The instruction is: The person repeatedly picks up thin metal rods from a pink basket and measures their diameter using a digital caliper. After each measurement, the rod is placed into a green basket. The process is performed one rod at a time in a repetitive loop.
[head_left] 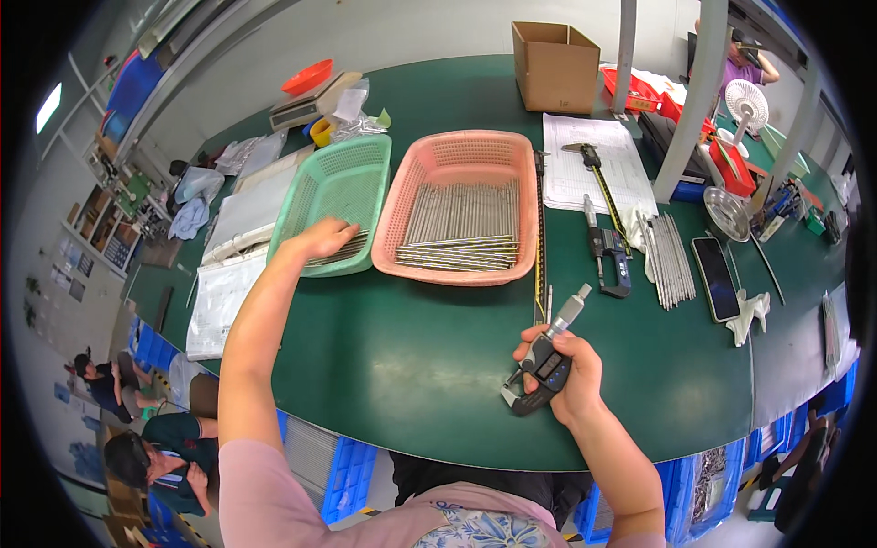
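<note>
In my right hand (577, 370) is a digital micrometer (551, 361), its thimble tilted up to the right and its frame down to the left over the green table. My left hand (324, 239) reaches over the near right part of the green plastic basket (285, 212), fingers bent down and together at a few thin metal rods (340, 259). The hand hides what its fingertips grip, if anything. Just right of it stands a pink plastic basket (391, 239). Many grey metal rods (461, 212) lie lengthwise in it, with several crosswise on top near its front wall.
Right of the baskets lie a second micrometer (610, 260), a caliper (596, 178) on papers (630, 146), a rod bundle (671, 262) and a phone (715, 279). A cardboard box (555, 68) stands at the back. Papers (224, 306) lie left; shelf posts (692, 100) rise at right.
</note>
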A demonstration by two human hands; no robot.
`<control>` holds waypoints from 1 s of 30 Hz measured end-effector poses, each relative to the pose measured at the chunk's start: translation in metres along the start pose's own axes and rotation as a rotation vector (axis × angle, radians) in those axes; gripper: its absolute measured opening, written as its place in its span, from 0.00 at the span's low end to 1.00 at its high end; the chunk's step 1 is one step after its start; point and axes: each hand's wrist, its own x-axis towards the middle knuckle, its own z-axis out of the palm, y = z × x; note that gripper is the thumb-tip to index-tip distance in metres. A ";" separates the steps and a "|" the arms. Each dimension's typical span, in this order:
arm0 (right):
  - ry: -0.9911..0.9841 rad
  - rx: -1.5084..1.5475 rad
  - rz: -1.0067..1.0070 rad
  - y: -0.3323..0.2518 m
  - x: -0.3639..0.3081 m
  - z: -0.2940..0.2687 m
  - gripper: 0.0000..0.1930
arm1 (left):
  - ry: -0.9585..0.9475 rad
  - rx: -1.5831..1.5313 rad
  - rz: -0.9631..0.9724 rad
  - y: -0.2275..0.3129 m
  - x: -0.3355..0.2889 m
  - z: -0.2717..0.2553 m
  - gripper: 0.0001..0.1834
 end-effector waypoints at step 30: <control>0.030 -0.012 0.026 0.000 -0.001 -0.001 0.21 | -0.113 -0.019 0.417 0.145 0.027 0.003 0.08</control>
